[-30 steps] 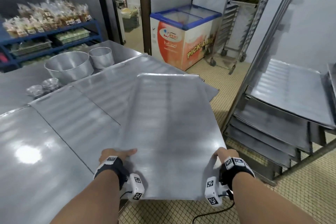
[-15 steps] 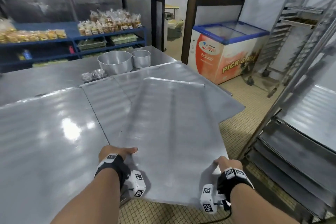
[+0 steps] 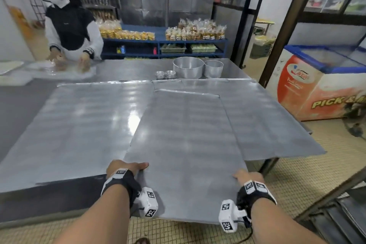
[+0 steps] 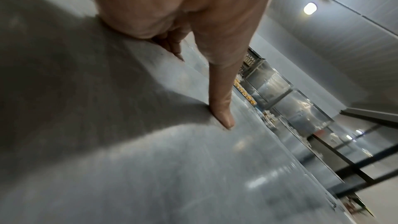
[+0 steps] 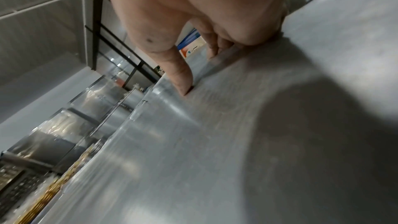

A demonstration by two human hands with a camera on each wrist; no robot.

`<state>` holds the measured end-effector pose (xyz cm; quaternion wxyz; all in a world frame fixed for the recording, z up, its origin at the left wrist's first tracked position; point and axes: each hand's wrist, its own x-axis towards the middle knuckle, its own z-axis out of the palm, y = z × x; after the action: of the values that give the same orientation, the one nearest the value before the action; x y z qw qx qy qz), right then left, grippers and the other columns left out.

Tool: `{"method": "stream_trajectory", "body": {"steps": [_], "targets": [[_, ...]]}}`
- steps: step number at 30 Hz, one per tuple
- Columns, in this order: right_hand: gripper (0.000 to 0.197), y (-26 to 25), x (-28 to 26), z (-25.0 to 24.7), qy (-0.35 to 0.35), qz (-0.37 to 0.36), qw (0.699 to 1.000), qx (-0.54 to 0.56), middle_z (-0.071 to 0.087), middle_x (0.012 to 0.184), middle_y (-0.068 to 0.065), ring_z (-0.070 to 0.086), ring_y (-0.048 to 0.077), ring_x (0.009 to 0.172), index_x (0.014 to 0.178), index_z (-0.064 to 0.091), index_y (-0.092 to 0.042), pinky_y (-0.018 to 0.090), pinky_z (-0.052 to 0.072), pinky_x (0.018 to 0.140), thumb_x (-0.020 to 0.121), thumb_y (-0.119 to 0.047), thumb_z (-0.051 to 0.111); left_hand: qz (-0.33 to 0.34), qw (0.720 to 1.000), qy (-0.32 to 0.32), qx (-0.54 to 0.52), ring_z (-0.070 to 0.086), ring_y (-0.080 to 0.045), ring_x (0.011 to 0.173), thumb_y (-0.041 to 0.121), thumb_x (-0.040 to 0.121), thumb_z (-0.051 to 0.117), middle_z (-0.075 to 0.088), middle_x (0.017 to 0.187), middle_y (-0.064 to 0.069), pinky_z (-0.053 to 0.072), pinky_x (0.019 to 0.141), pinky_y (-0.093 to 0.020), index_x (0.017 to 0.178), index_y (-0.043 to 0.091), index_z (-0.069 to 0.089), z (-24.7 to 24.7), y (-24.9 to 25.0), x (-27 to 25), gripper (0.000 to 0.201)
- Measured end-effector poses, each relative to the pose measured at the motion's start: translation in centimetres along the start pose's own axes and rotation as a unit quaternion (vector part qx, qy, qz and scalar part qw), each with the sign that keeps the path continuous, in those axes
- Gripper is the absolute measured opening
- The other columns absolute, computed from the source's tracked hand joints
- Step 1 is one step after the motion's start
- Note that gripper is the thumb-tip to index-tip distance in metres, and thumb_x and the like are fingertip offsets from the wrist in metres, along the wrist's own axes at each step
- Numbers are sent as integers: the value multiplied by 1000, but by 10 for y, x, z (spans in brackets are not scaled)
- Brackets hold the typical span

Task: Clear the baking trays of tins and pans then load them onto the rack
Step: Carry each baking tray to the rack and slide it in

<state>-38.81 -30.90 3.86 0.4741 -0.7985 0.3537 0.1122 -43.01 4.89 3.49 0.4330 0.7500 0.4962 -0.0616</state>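
Observation:
I hold a large flat metal baking tray by its near end, its far end over the table. My left hand grips the tray's left edge, thumb on top, fingers curled under. On the right edge my right hand does the same, thumb pressed on the top face. Another tray lies beneath it on the right and a third tray lies to the left. Two round pans and small tins stand on the table behind the trays. Part of the rack shows at the lower right.
A person works at the far left end of the steel table. A chest freezer stands to the right. Blue shelves with bagged goods line the back wall. Tiled floor lies between table and rack.
My view has swung left, away from the rack toward the table and the person. Both hands keep the same grip on the tray, which now points at the table's far side.

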Motion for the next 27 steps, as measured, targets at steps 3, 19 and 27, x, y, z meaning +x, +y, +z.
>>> {"method": "stream_trajectory", "body": {"steps": [3,19,27], "targets": [[23,-11,0,19,-28,-19,999,-35,64,74,13,57,25,63,73,61,4,34,44,65,78,-16,72,-24,999,28,-14,67,-36,81,52,43,99,72,92,-20,59,80,-41,94,-1,67,-19,-19,1,81],[17,-69,-32,140,-88,-77,981,-153,65,70,13,53,24,58,72,67,-4,24,36,45,60,-15,65,-102,989,81,-70,67,-35,80,53,43,98,69,96,-17,57,75,-38,88,-1,58,-115,-77,46,81],[17,-105,-57,201,-89,-96,983,-129,56,86,4,49,25,75,85,55,-10,25,41,67,82,-22,67,-100,991,68,-65,68,-34,72,49,48,98,71,82,-19,57,68,-38,80,-1,61,-158,-68,111,70]]}}
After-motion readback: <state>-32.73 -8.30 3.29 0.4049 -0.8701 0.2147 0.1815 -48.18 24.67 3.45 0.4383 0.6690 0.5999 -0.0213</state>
